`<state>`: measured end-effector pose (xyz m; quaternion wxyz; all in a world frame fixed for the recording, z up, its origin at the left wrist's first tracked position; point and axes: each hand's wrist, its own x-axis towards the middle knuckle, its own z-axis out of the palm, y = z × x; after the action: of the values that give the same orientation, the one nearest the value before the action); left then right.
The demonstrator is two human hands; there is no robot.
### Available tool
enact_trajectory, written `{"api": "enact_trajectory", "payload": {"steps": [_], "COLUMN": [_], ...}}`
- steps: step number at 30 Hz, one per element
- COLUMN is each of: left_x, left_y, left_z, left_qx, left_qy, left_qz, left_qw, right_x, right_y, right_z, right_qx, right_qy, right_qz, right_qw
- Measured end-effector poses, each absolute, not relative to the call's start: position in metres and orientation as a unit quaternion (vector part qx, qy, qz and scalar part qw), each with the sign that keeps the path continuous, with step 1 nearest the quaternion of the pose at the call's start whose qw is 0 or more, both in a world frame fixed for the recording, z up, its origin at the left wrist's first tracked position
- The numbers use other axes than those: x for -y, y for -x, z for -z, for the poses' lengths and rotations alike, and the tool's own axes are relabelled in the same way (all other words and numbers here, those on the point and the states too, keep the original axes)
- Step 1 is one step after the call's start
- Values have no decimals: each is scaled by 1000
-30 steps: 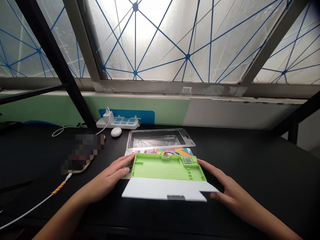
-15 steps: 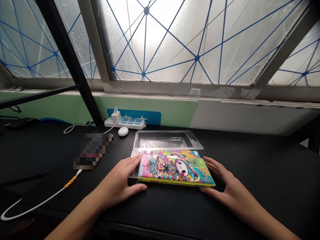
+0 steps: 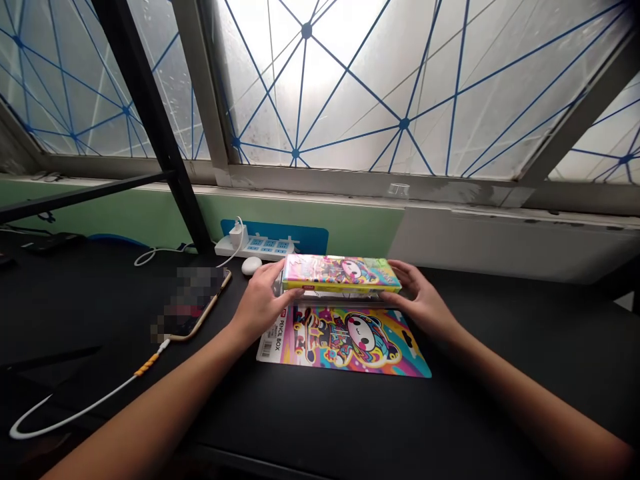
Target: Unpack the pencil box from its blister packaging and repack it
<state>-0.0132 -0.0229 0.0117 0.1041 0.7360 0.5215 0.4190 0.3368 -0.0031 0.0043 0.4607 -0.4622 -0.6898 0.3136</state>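
A colourful cartoon-printed pencil box (image 3: pixel 341 274), closed, is held above the black desk between both hands. My left hand (image 3: pixel 260 300) grips its left end, thumb on the front edge. At the right end, my right hand (image 3: pixel 423 300) wraps its fingers round the box. Below and in front of the box lies the printed cardboard backing (image 3: pixel 345 340), labelled "PENCIL BOX", flat on the desk. The clear plastic blister tray sits under or behind the box and is almost hidden.
A phone (image 3: pixel 193 303) on a white cable (image 3: pixel 80 410) lies to the left. A white power strip (image 3: pixel 250 248) and a small white case (image 3: pixel 250 265) sit by the wall. A black post (image 3: pixel 155 127) rises at the left. The desk's near edge runs along the bottom.
The open pencil box was shut, then lifted off the printed card and carried away from me toward the blister tray. Both hands went with it.
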Motion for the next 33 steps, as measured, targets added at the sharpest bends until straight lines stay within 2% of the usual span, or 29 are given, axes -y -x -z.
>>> {"api": "enact_trajectory", "payload": {"steps": [4, 6, 11, 14, 18, 20, 22, 27, 30, 33], "left_x": [22, 22, 23, 28, 35, 32, 25, -1, -8, -9], "left_y": [21, 22, 19, 9, -19, -33, -42, -34, -22, -16], "left_z": [4, 3, -2, -4, -14, -19, -20, -12, -8, -7], "left_qx": [-558, -565, -563, -550, -461, -443, -450, -459, -478, -477], "left_qy": [-713, -717, -750, -776, -851, -872, -881, -885, -874, -874], "left_qz": [-387, -367, -325, -305, -248, -204, -145, -74, -81, -93], "left_qw": [176, 180, 122, 39, -37, -33, -26, -33, -26, -4], "right_x": [7, 11, 14, 17, 35, 50, 65, 81, 78, 74], "right_y": [-335, -336, -336, -335, -326, -317, -306, -289, -291, -295], "right_z": [15, 17, 15, 12, 3, -1, -3, -6, -10, -13], "right_qx": [705, 719, 757, 786, 849, 886, 916, 909, 900, 897], "right_qy": [475, 493, 543, 526, 404, 336, 310, 384, 399, 400], "right_qz": [-308, -291, -182, -75, 50, 39, -14, -141, -172, -181], "right_qw": [427, 395, 313, 317, 337, 315, 253, 77, 37, 43]}}
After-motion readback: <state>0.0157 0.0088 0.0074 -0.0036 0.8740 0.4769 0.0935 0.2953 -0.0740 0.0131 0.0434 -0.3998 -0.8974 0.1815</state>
